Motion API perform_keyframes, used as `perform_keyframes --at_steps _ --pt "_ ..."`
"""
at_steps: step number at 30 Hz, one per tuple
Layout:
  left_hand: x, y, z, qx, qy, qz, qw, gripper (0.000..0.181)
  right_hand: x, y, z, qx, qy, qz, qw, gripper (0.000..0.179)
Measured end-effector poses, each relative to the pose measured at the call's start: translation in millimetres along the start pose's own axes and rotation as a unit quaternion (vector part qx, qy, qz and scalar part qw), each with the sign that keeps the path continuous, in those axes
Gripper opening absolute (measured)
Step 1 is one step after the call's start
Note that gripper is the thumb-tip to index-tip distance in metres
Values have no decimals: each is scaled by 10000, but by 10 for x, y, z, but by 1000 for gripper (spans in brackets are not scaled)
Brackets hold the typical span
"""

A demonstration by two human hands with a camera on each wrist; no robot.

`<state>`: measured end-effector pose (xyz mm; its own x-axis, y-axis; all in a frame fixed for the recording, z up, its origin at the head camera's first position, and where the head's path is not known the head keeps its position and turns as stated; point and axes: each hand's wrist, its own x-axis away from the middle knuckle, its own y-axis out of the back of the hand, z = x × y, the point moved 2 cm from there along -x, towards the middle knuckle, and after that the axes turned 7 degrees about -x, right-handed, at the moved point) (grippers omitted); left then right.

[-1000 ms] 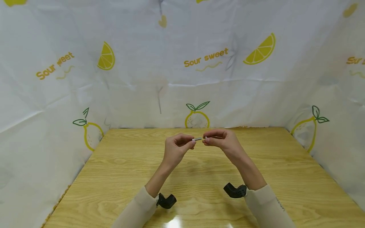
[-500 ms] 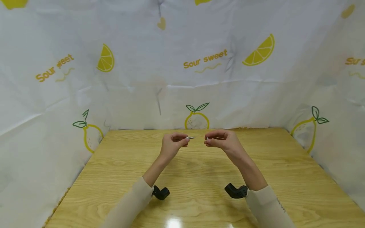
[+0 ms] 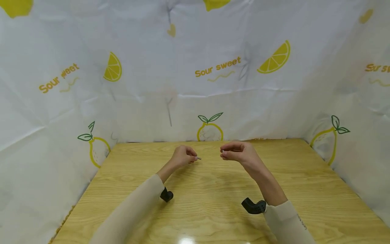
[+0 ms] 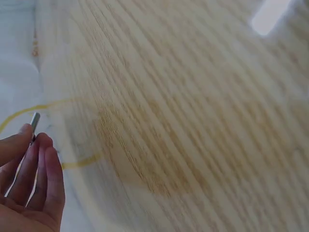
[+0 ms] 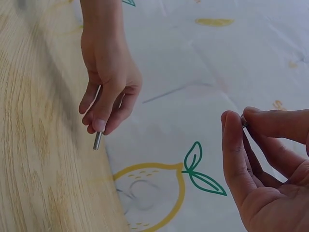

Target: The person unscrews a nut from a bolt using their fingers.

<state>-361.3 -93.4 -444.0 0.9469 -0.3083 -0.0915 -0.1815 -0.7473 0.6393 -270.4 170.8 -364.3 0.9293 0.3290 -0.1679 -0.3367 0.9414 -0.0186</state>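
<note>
Thumb and fingertips of my left hand (image 3: 182, 156) pinch a short, slim silver metal rod (image 3: 199, 158). Its bare end sticks out past the fingertips, pointing right in the head view. The right wrist view shows the same rod (image 5: 97, 140) angled down from the left hand (image 5: 111, 82); its other end is hidden in the grip. A gap to the right of it, my right hand (image 3: 240, 154) pinches a tiny silver metal piece (image 5: 244, 121) between thumb and fingertip. Fingers cover most of that piece, so I cannot tell its shape.
Both hands are over a light wood-grain table (image 3: 210, 189). White cloth (image 3: 146, 112) printed with lemons stands behind it and along both sides. Black curved wrist mounts (image 3: 254, 206) sit at both sleeve cuffs. A light glare (image 3: 186, 240) shows at the table's near edge.
My left hand has drawn away leftward and lowered, taking the rod from close beside the right fingertips. The right hand keeps its pinch and has barely moved.
</note>
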Motion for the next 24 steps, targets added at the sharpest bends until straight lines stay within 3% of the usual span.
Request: perform_keyframes --at_steps 5,12,18,24 --pt "-84 -44 38 -1015 -171 -54 9947 4 3 -1 -16 123 -64 -32 9999 32" --pt "-103 -71 57 -2526 -509 -101 9662 5 -20 -39 -46 70 -45 -5 10000 33" --pt "-125 -95 11 -3264 -829 40 9416 6 -25 -66 -38 184 -105 -137 9997 33" --pt "-128 -107 -11 -3663 -887 198 9260 7 -203 -119 -118 1166 -396 -217 9922 25"
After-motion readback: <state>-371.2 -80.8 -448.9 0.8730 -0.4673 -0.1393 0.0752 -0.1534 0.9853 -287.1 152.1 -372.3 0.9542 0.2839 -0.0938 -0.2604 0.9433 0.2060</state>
